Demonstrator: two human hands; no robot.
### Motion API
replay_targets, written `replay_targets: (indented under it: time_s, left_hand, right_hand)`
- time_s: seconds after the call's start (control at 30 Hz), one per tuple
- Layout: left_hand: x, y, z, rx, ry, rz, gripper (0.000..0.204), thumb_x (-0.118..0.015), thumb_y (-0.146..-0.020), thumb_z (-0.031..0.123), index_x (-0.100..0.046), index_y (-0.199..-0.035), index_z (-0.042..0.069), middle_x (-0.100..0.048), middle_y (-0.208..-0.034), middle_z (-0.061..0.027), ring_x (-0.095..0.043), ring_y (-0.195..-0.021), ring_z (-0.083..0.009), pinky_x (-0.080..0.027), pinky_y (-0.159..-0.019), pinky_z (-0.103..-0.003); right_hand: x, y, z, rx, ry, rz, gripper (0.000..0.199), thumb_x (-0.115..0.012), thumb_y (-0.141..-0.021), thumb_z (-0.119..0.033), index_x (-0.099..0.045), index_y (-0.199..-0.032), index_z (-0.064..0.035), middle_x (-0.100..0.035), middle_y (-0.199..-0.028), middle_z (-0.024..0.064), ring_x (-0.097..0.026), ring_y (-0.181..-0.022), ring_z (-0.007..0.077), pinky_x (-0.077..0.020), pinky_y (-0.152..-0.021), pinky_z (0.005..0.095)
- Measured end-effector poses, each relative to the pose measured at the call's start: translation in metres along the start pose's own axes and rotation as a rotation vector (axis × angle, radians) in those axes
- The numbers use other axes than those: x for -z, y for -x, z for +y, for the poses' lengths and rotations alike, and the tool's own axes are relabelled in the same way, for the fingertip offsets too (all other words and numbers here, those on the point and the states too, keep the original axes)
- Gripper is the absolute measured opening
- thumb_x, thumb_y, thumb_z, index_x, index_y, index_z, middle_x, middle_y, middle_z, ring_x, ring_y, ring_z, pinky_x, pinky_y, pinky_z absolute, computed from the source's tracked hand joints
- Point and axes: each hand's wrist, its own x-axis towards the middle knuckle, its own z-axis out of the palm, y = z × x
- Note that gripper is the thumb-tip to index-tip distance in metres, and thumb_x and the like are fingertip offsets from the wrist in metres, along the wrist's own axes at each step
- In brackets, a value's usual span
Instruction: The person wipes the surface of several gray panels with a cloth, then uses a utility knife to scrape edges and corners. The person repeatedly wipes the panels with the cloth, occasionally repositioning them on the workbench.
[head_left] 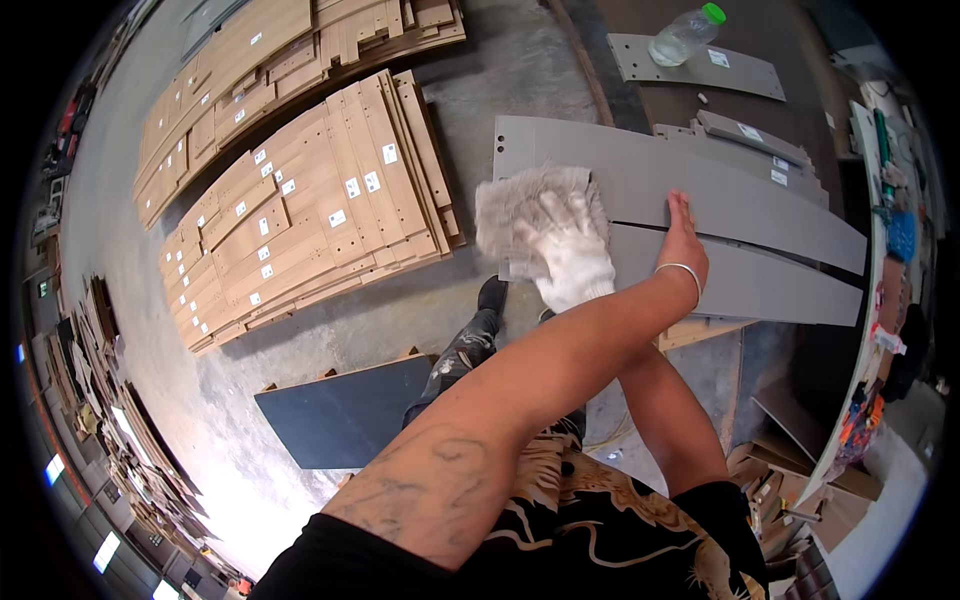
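My forearms cross, the left one over the right. My left hand (684,240), bare with a thin bracelet at the wrist, lies with stretched fingers across the edges of two long grey panels. My right hand (562,250), in a white knitted glove, presses a fluffy grey-beige cloth (505,205) at the panels' left end, its fingers spread over the cloth and slightly blurred. The far grey panel (780,195) has small holes at its left end. A dark gap parts it from the near grey panel (760,280). The cloth hides part of both panels.
Stacks of wood-coloured boards (310,215) with white labels stand to the left. Beyond the panels, a clear bottle with a green cap (685,38) stands on a labelled grey board (750,75). A dark panel (345,415) lies low at left; a cluttered shelf (865,330) runs along the right.
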Motion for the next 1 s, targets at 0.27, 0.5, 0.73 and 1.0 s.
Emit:
replay_targets:
  time_s: [0.27, 0.5, 0.73, 1.0]
  left_hand:
    - [-0.016, -0.005, 0.009, 0.126, 0.013, 0.125, 0.065, -0.054, -0.1, 0.028, -0.042, -0.154, -0.006, -0.031, -0.162, -0.036, -0.028, -0.15, -0.057, -0.012, -0.119, -0.072]
    - [-0.005, -0.005, 0.01, 0.046, -0.044, 0.059, 0.061, -0.05, -0.102, 0.027, -0.043, -0.154, -0.005, -0.033, -0.161, -0.0351, -0.03, -0.149, -0.0554, -0.015, -0.117, -0.072]
    - [-0.016, -0.003, 0.01, 0.11, -0.03, 0.121, 0.062, -0.048, -0.103, 0.026, -0.04, -0.155, -0.006, -0.031, -0.162, -0.035, -0.03, -0.149, -0.0555, -0.014, -0.118, -0.072]
    - [-0.017, -0.012, 0.014, 0.12, -0.041, 0.096, 0.061, -0.049, -0.103, 0.028, -0.042, -0.155, -0.004, -0.03, -0.163, -0.0347, -0.028, -0.149, -0.0575, -0.013, -0.117, -0.074]
  right_hand:
    - [-0.029, 0.083, -0.014, 0.034, -0.084, 0.154, 0.059, -0.053, -0.096, -0.049, -0.058, -0.146, -0.0196, -0.047, -0.158, 0.013, -0.029, -0.155, 0.0326, -0.0162, -0.128, 0.054]
    - [-0.013, -0.022, -0.004, -0.099, -0.067, 0.328, 0.069, -0.075, -0.082, -0.032, -0.057, -0.145, -0.0127, -0.051, -0.154, 0.0132, -0.032, -0.152, 0.0364, -0.0209, -0.127, 0.0539]
    - [-0.036, 0.032, 0.01, 0.152, -0.037, 0.161, 0.064, -0.076, -0.081, -0.037, -0.063, -0.14, -0.0159, -0.052, -0.154, 0.014, -0.037, -0.151, 0.0335, -0.0189, -0.127, 0.0558]
    - [-0.004, -0.013, 0.016, -0.442, 0.077, 0.234, 0.072, -0.071, -0.087, -0.043, -0.054, -0.148, -0.0078, -0.045, -0.158, 0.0164, -0.024, -0.154, 0.0432, -0.0139, -0.129, 0.0533]
